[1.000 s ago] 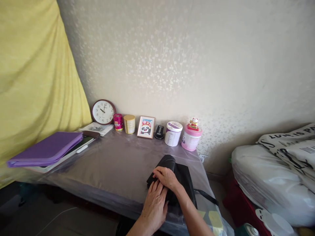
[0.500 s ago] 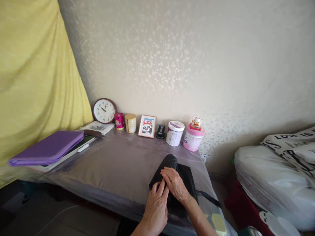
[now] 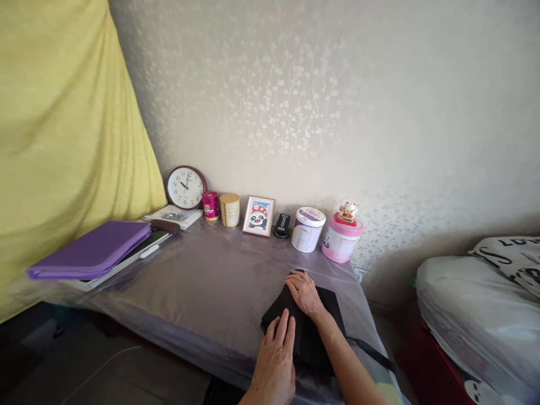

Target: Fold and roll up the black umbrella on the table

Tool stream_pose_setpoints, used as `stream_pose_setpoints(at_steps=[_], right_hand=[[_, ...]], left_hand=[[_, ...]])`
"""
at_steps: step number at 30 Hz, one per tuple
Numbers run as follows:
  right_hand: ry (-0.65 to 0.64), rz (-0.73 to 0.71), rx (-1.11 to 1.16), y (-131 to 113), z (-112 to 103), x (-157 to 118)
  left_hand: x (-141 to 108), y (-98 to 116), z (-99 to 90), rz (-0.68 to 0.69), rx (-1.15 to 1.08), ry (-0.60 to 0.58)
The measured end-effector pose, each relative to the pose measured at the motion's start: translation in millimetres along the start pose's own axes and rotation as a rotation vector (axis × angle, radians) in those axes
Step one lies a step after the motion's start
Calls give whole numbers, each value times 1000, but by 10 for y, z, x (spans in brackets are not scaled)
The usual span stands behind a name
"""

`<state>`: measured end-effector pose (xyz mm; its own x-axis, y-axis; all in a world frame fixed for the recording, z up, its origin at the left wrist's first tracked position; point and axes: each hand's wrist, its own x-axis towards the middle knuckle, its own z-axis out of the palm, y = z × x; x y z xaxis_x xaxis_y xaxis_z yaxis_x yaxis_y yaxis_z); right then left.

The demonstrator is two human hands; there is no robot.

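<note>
Right hand [image 3: 304,293] slid forward, off my left hand [image 3: 276,354]; both open, pressing folded black fabric [image 3: 307,346]; likely smoothing; next, even pressure.

The plastic-covered table [image 3: 211,275] before me carries black fabric [image 3: 307,343] at its near-right corner, papers [image 3: 179,216] and a board [image 3: 145,245] at left; far edge: magenta can [image 3: 210,207], yellow-lidded canister [image 3: 230,211], picture frame [image 3: 259,216], black device [image 3: 282,226], purple-white tub [image 3: 308,233], pink tub [image 3: 341,242].

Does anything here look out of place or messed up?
Slightly: the round clock stands at the back of the table rather than hanging on the wall, and a black strap trails from the black fabric toward the table's right edge. I see nothing spilled or broken.
</note>
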<state>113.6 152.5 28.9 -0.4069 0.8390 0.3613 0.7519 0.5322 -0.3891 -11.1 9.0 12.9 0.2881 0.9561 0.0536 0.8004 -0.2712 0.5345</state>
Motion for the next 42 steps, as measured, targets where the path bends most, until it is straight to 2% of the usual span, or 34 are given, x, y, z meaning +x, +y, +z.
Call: stream_pose_setpoints(at_steps=[4, 11, 15, 18, 19, 21, 24, 27, 30, 34, 38, 42], right_hand=[[-7, 28, -38, 126, 59, 121], [-55, 71, -92, 268, 99, 284], [37, 160, -145, 285, 66, 309], [178, 266, -199, 259, 10, 245], [225, 257, -201, 231, -7, 199], [275, 141, -159, 143, -22, 73], [223, -72, -56, -25, 15, -132], [206, -79, -41, -120, 84, -224], [258, 13, -35, -76, 115, -197], [324, 155, 108, 109, 12, -240], [395, 352, 323, 305, -260, -542], [500, 588, 489, 432, -489, -933]], left_hand=[[35, 20, -26, -45, -29, -84], [53, -9, -29, -24, -72, -101], [47, 33, -81, -53, -67, -137], [39, 57, -90, -62, -59, -150], [37, 56, -81, -66, -55, -150], [35, 35, -42, -56, -51, -135], [43, -34, 49, -1, -62, -76], [58, -93, 130, 23, -66, -37], [54, -81, 146, 12, -37, -35], [9, 51, 26, -61, 31, -62], [-33, 177, -144, -95, 66, -107], [-54, 187, -178, -84, 102, -109]])
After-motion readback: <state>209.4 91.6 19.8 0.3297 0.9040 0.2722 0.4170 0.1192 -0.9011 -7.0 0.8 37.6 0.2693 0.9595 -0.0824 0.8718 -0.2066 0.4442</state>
